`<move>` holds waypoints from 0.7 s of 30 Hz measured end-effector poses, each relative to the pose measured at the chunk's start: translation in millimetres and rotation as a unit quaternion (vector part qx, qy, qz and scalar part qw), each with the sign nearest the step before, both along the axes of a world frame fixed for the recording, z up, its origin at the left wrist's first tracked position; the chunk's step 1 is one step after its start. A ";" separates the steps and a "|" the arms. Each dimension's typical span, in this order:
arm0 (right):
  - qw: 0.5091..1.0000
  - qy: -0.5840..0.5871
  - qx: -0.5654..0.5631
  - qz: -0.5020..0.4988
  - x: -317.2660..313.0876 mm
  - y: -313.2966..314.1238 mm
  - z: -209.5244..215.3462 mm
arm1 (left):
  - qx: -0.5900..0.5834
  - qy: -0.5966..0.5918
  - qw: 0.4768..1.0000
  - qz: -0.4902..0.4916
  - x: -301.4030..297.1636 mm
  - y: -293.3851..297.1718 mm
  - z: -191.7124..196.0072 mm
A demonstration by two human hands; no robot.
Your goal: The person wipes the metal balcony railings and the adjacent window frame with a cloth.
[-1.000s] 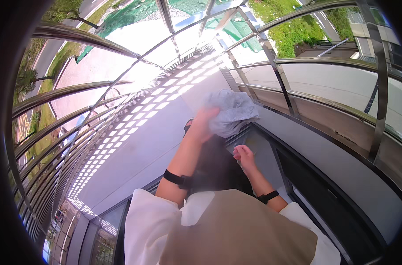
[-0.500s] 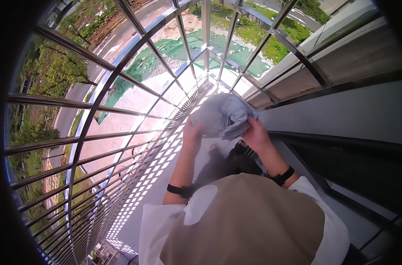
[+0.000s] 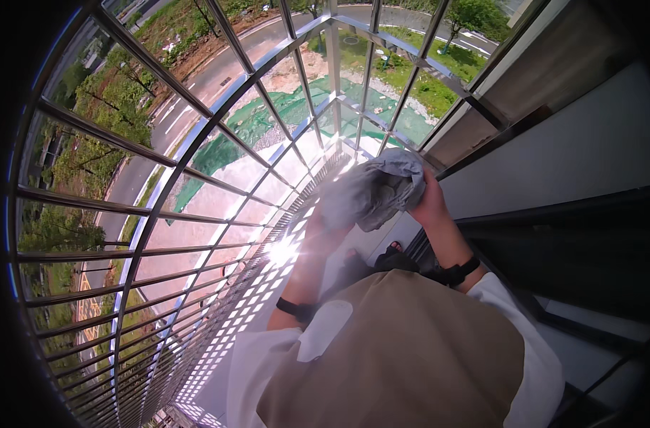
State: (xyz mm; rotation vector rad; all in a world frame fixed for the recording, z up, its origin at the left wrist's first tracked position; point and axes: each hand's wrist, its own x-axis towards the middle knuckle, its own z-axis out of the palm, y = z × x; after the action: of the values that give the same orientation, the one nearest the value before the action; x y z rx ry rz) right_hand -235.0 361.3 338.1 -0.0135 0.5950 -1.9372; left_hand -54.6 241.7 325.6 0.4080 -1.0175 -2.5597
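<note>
cloth [image 3: 373, 191], grey and crumpled into a loose bundle, sits up in front of the person's chest, held between both hands above a balcony floor. the left hand [image 3: 323, 227] is under the bundle's lower left side, its grip closed into the folds, though strong glare washes out the fingers and only the wrist side shows clearly. the right hand [image 3: 429, 201] clasps the bundle's right edge, its grip clamped on the fabric with the palm pressed against it. both forearms rise from the lower part of the view, each with a dark band at the wrist: one on the left wrist [image 3: 295, 309], one on the right wrist [image 3: 459, 272]. the person wears a tan vest [image 3: 396, 357] over white sleeves.

metal railing [image 3: 218, 185] of curved silver bars wraps around the left and top of the view, just beyond the cloth, throwing a grid of bright light patches onto the pale floor [image 3: 232, 335]. through the bars, far below, lie a road [image 3: 218, 78], green netting [image 3: 268, 118] over pale ground, and trees. a grey wall [image 3: 575, 150] stands to the right, with a dark window frame [image 3: 582, 242] beneath it. dark footwear [image 3: 393, 253] shows on the floor just below the bundle.
</note>
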 end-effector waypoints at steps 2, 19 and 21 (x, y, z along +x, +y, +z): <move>1.000 0.004 0.027 0.012 -8.8 4.6 -8.3 | -0.206 -0.058 0.976 0.035 -1.6 -3.9 14.8; 0.992 -0.033 -0.072 0.101 20.7 -22.3 5.0 | -0.113 -0.191 0.974 0.055 -9.7 -19.3 60.2; 0.979 -0.071 -0.155 0.115 22.0 -22.0 8.0 | -0.097 -0.126 0.985 0.071 -11.2 -9.9 61.0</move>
State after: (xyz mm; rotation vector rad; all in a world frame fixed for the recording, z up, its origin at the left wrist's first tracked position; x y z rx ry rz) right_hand -213.0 339.3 346.1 -0.1347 0.1821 -1.7699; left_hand -65.8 231.8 386.6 0.7349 -1.2641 -2.2979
